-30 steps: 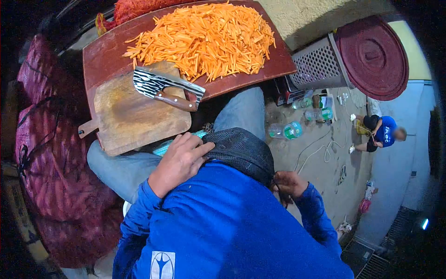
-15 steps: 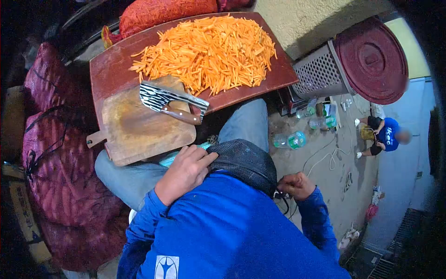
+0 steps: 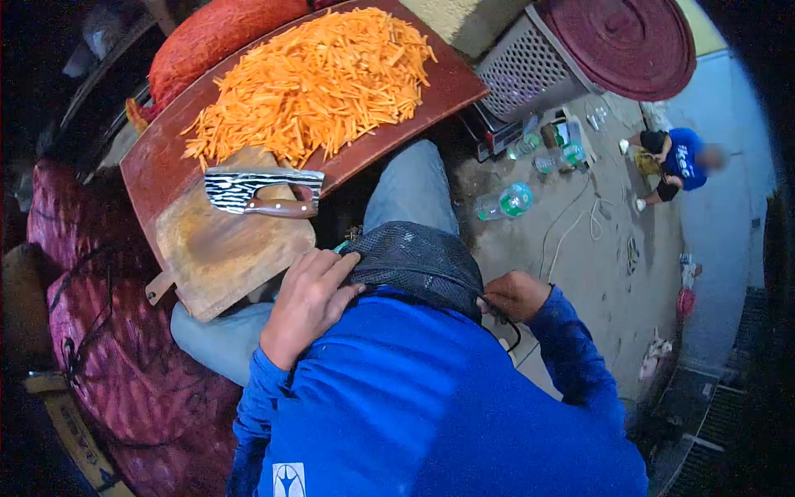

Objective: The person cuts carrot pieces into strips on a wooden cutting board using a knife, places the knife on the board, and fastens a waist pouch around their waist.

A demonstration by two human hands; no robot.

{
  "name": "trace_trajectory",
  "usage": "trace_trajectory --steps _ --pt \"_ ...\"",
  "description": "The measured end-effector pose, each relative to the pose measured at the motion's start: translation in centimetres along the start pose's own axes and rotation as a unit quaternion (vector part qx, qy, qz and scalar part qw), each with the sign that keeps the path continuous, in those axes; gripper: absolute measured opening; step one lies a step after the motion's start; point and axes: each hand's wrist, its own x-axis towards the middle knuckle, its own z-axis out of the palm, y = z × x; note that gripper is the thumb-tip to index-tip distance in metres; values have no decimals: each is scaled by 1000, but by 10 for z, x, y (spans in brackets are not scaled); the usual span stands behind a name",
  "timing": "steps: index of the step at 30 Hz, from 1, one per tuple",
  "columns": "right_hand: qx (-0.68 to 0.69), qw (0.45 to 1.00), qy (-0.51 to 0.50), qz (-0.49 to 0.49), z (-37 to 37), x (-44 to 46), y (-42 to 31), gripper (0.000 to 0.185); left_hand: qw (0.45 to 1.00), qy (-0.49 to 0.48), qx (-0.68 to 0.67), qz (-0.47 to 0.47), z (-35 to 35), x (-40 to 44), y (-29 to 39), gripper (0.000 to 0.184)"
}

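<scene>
Across my lap, in front of my blue shirt, lies a black mesh pouch (image 3: pixel 418 261). My left hand (image 3: pixel 310 298) grips its left edge between thumb and forefinger. At the opposite edge my right hand (image 3: pixel 517 296) is closed in a pinch, with a dark cord hanging just below. Beyond my left hand, a wooden cutting board (image 3: pixel 224 248) rests partly on the red table (image 3: pixel 455 87) and above my left leg. A cleaver (image 3: pixel 265 190) with a black-and-white patterned blade and brown handle lies on the board. A heap of carrot strips (image 3: pixel 319 83) covers much of the table.
Red mesh sacks (image 3: pixel 141 348) stand at the left, and another red sack (image 3: pixel 219 50) lies behind the table. A perforated basket (image 3: pixel 530 70) with a maroon lid (image 3: pixel 621 37) stands at right. Plastic bottles (image 3: pixel 505 201) and cables lie on the floor. A person (image 3: pixel 683 157) sits farther off.
The view has shifted, so the table, board and cleaver appear lower and farther left, turned slightly. Both hands stay at the pouch's edges, with the right one now nearer its rim.
</scene>
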Motion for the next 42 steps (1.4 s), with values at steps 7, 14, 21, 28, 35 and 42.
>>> trace_trajectory --steps 7,14,21,28,35,42 --pt "360 930 27 70 -6 -6 -12 12 999 -7 -34 35 2 19 13 50" --pt "255 955 144 -50 -4 -2 -16 11 999 -23 -13 47 1 27 15 52" --pt "96 985 141 -24 -8 3 -49 21 999 0 -20 40 8 18 10 51" --pt "125 972 172 -97 -8 5 -33 23 999 47 -11 11 6 2 -3 43" --pt "-75 990 112 -36 -12 -12 -66 44 998 56 -15 -27 10 -15 -10 38" --pt "-113 983 144 -18 8 -5 -52 40 998 62 -8 -18 16 -16 -9 36"
